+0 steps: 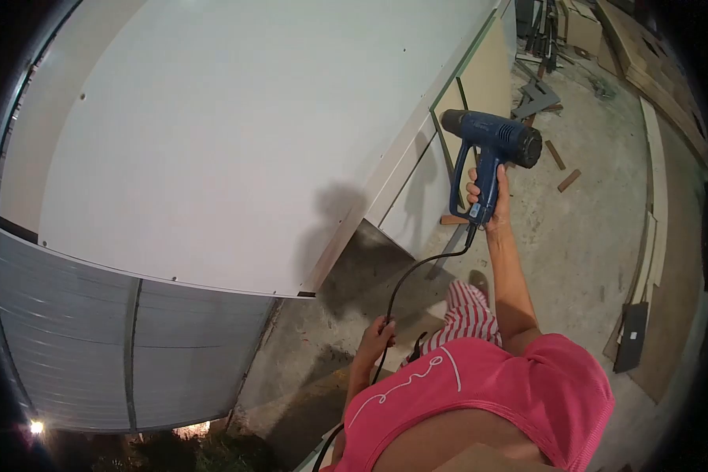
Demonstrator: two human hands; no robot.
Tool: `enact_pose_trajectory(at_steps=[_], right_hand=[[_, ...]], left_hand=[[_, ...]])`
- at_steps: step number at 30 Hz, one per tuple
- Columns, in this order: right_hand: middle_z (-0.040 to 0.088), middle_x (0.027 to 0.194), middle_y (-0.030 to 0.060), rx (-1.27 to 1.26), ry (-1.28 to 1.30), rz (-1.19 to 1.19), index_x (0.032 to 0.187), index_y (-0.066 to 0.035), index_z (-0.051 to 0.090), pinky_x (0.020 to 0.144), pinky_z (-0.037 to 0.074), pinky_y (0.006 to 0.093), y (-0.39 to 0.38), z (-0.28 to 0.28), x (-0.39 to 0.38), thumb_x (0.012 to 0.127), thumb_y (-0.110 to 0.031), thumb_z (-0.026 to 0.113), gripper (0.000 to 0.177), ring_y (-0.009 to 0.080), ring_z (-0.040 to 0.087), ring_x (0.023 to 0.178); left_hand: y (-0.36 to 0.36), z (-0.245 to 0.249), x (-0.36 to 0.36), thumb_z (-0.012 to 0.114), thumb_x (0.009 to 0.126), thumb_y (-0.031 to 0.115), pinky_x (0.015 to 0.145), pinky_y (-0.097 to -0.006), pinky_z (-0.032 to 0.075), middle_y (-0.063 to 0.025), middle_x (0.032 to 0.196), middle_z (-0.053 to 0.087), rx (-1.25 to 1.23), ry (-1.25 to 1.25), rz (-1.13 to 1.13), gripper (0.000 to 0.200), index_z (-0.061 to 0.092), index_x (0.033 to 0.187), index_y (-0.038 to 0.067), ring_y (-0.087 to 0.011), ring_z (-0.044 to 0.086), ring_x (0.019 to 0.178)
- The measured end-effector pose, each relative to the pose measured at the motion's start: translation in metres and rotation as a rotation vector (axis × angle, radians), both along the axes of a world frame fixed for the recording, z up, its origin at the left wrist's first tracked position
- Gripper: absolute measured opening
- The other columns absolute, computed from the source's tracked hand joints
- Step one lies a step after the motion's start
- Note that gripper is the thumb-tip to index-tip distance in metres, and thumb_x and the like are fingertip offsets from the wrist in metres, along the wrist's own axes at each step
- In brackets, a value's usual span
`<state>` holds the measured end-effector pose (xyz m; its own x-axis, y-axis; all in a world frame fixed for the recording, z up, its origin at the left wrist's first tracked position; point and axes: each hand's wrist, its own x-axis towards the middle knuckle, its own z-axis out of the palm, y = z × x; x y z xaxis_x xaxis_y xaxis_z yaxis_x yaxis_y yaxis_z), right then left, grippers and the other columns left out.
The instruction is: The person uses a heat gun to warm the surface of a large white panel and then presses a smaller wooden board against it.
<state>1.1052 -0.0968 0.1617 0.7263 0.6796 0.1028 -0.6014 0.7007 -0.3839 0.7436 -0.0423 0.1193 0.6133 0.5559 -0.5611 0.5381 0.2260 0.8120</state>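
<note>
My right hand (495, 197) is wrapped around the handle of a dark blue heat gun (488, 134). Its nozzle points left, right at the green-edged border of a large white panel (212, 141). From the base of the handle, a black power cord (405, 275) curves down toward my body. Lower down, near my waist, my left hand (376, 340) is closed on that cord, with the fingertips around it.
Small wood offcuts (569, 180) and grey scrap pieces (536, 98) lie on the concrete floor (582, 259). Long boards (653, 189) run along the right side. Grey corrugated sheeting (71, 330) stands beyond the panel at lower left.
</note>
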Motion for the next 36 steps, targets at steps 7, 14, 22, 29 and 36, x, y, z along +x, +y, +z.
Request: enact_pose_trajectory(at_steps=[7,14,22,29,36], right_hand=[[0.051,0.079,0.007,0.034,-0.008,0.05,0.111,-0.007,0.046,0.046,0.045,0.0201,0.012,0.016,0.069,0.091,-0.039,0.051,0.038,0.0109,0.05,0.059],[0.051,0.082,0.0058,0.118,-0.057,0.223,0.118,-0.007,0.044,0.046,0.043,0.02,0.033,0.054,0.16,0.092,-0.042,0.046,0.044,0.0103,0.048,0.058],[0.049,0.083,0.0059,0.153,-0.159,0.406,0.119,-0.008,0.042,0.045,0.043,0.02,0.056,0.063,0.221,0.093,-0.041,0.044,0.042,0.0101,0.048,0.059],[0.047,0.085,0.0067,0.126,-0.182,0.535,0.127,-0.007,0.035,0.044,0.041,0.0195,0.067,0.06,0.247,0.094,-0.042,0.042,0.049,0.0106,0.046,0.059],[0.049,0.081,0.0055,0.095,-0.158,0.499,0.124,-0.009,0.04,0.045,0.042,0.0199,0.074,0.06,0.243,0.093,-0.044,0.044,0.047,0.0102,0.048,0.057]], left_hand=[[0.007,0.006,0.07,0.051,0.092,0.027,0.06,-0.0261,0.045,-0.0023,0.076,0.053,0.027,0.003,-0.008,0.036,0.051,0.117,0.002,-0.0099,0.051,0.065],[0.012,0.008,0.173,0.053,0.091,0.029,0.061,-0.0265,0.045,-0.0044,0.079,0.056,0.027,-0.047,0.063,0.038,0.051,0.117,0.001,-0.0109,0.053,0.067],[0.005,0.009,0.249,0.051,0.092,0.027,0.061,-0.0245,0.045,-0.0037,0.078,0.055,0.073,-0.068,0.166,0.035,0.05,0.117,0.002,-0.0101,0.053,0.066],[-0.004,-0.01,0.288,0.051,0.092,0.027,0.06,-0.0245,0.045,-0.0034,0.079,0.055,0.031,-0.08,0.218,0.037,0.049,0.119,0.002,-0.0096,0.053,0.066],[0.014,-0.013,0.269,0.051,0.092,0.029,0.064,-0.0284,0.048,-0.0062,0.083,0.057,0.042,0.001,0.204,0.04,0.048,0.121,0.002,-0.0127,0.056,0.07]])
